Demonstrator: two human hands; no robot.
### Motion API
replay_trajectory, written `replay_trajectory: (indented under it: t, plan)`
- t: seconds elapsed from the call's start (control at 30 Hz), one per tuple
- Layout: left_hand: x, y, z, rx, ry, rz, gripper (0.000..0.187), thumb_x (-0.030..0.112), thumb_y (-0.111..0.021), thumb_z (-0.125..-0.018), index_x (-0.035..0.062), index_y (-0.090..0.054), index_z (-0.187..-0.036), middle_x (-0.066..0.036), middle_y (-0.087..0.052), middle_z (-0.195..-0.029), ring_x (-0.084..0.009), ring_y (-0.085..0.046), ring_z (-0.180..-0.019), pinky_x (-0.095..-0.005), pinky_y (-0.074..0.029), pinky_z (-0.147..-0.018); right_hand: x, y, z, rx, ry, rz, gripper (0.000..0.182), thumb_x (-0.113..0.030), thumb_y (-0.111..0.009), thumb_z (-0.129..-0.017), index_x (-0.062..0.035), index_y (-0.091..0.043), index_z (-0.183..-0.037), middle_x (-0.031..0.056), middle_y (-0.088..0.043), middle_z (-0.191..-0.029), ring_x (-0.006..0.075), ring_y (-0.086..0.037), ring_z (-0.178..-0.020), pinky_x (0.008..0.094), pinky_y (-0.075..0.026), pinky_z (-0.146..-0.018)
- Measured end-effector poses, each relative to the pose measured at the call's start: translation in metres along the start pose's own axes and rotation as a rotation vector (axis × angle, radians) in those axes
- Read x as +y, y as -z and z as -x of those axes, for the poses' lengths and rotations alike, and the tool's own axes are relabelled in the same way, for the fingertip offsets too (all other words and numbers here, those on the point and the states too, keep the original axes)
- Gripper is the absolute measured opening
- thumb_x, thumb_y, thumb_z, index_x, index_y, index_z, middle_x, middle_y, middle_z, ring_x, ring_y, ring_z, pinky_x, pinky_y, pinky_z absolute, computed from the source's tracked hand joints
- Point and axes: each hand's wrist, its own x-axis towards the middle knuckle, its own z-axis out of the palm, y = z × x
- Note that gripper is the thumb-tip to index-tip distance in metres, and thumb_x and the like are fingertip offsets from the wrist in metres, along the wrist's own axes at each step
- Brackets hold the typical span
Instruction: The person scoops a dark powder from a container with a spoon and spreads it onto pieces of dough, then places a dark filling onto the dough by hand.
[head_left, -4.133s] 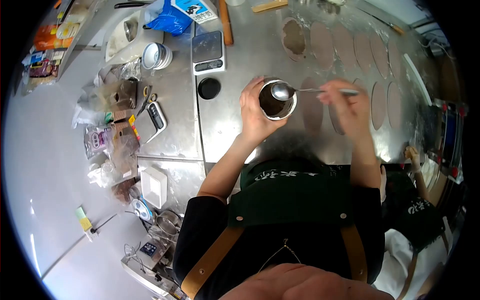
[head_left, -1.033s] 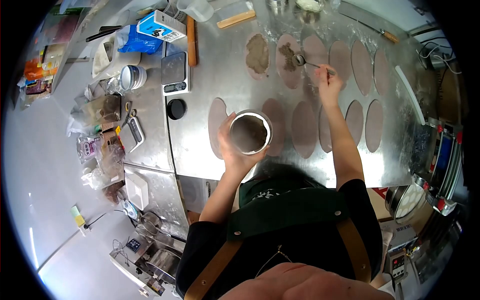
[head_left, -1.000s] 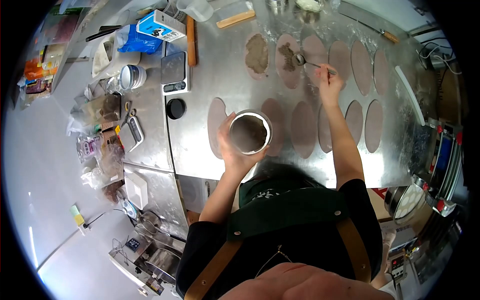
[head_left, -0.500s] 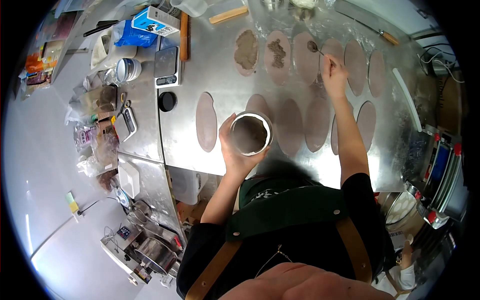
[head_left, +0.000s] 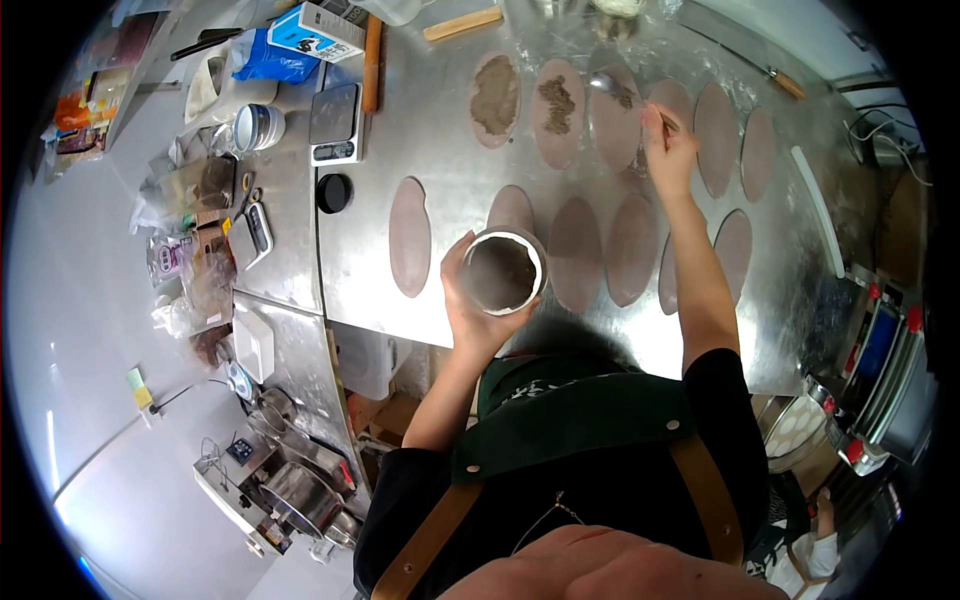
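My left hand [head_left: 478, 312] is wrapped round a round container [head_left: 500, 272] with a white inner rim and dark brown contents. A small spoon [head_left: 604, 82] is pinched in my right hand [head_left: 670, 150]; its bowl is over the third oval dough sheet [head_left: 616, 140] of the back row, beside a little dark filling [head_left: 624, 98]. Filling is spread over the first oval sheet [head_left: 495, 100], and a rough clump lies on the second [head_left: 556, 150]. More flat oval sheets lie to the right and in a front row, one of them at the far left [head_left: 409, 240].
A kitchen scale [head_left: 336, 122], a black lid [head_left: 334, 193] and a rolling pin [head_left: 372, 65] are on the left. A wooden strip [head_left: 462, 24] lies at the back, a long knife [head_left: 785, 84] at the back right. Part of another person [head_left: 818, 552] shows at the lower right.
The spoon bowl has tipped and moved left over the third back sheet, where dark filling now shows. My left hand still holds the container. The view has shifted slightly.
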Motion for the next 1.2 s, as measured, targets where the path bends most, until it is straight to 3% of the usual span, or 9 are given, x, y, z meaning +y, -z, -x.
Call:
replay_trajectory:
  t: [0.1,0.2,0.3,0.6,0.8,0.9,1.0,1.2]
  plan:
    - [-0.001,0.004,-0.002,-0.003,0.001,-0.008,0.105,0.022,-0.092,-0.056,-0.0007,-0.033,-0.139,-0.018,-0.047,-0.131,-0.0302,-0.054,-0.116,-0.0407,-0.046,-0.098,0.011,-0.026,0.000,-0.105,-0.317,-0.315,0.020,-0.015,-0.063,-0.095,0.0022,-0.067,-0.105,0.0093,-0.072,-0.088,0.0123,-0.067,-0.075,0.0250,-0.053,-0.072]
    - [-0.003,0.009,-0.004,0.023,-0.013,-0.039,0.105,0.024,-0.092,-0.056,-0.0010,-0.033,-0.139,-0.019,-0.047,-0.131,-0.0302,-0.054,-0.116,-0.0411,-0.046,-0.098,0.017,-0.048,-0.001,-0.136,-0.391,-0.332,0.021,-0.014,-0.062,-0.096,0.0042,-0.067,-0.104,0.0091,-0.072,-0.088,0.0132,-0.068,-0.077,0.0246,-0.053,-0.073]
    - [-0.011,0.013,-0.005,0.033,-0.003,-0.040,0.105,0.025,-0.092,-0.057,-0.0011,-0.033,-0.139,-0.019,-0.046,-0.130,-0.0303,-0.054,-0.116,-0.0413,-0.046,-0.097,0.017,-0.062,-0.004,-0.108,-0.435,-0.367,0.024,-0.020,-0.062,-0.098,0.0019,-0.069,-0.104,0.0066,-0.071,-0.088,0.0096,-0.064,-0.077,0.0232,-0.050,-0.072]
    - [-0.020,0.018,-0.009,0.015,0.021,-0.044,0.106,0.025,-0.092,-0.057,-0.0014,-0.032,-0.140,-0.019,-0.046,-0.131,-0.0303,-0.053,-0.118,-0.0412,-0.046,-0.097,0.045,-0.067,-0.032,-0.060,-0.407,-0.391,0.020,-0.017,-0.061,-0.097,0.0027,-0.067,-0.100,0.0091,-0.072,-0.085,0.0118,-0.066,-0.072,0.0251,-0.053,-0.068]
    - [-0.026,0.017,-0.011,0.012,0.010,-0.043,0.107,0.024,-0.093,-0.057,-0.0023,-0.031,-0.140,-0.019,-0.045,-0.132,-0.0307,-0.054,-0.117,-0.0414,-0.047,-0.097,0.037,-0.063,-0.041,0.000,-0.532,-0.381,0.021,-0.015,-0.059,-0.097,0.0035,-0.067,-0.102,0.0118,-0.071,-0.088,0.0156,-0.067,-0.073,0.0264,-0.055,-0.070]
    - [-0.026,0.016,-0.011,0.004,0.008,-0.047,0.107,0.023,-0.093,-0.056,-0.0025,-0.032,-0.140,-0.019,-0.045,-0.131,-0.0306,-0.054,-0.116,-0.0413,-0.047,-0.097,0.045,-0.076,-0.047,0.093,-0.555,-0.512,0.020,-0.012,-0.058,-0.095,0.0061,-0.065,-0.097,0.0144,-0.071,-0.083,0.0161,-0.067,-0.069,0.0269,-0.055,-0.064]
    - [-0.019,0.017,-0.013,-0.023,0.022,-0.071,0.103,0.021,-0.092,-0.058,0.0020,-0.030,-0.139,-0.018,-0.042,-0.135,-0.0287,-0.054,-0.119,-0.0399,-0.048,-0.100,0.052,-0.083,-0.052,0.093,-0.598,-0.500,0.020,-0.010,-0.058,-0.094,0.0081,-0.064,-0.097,0.0166,-0.070,-0.083,0.0181,-0.067,-0.068,0.0284,-0.056,-0.061]
    - [-0.015,0.014,-0.012,-0.021,0.044,-0.062,0.102,0.022,-0.092,-0.058,0.0021,-0.032,-0.138,-0.019,-0.042,-0.135,-0.0301,-0.052,-0.122,-0.0405,-0.046,-0.102,0.060,-0.065,-0.034,0.092,-0.683,-0.521,0.019,-0.009,-0.057,-0.094,0.0082,-0.064,-0.095,0.0169,-0.069,-0.081,0.0209,-0.067,-0.063,0.0309,-0.057,-0.060]
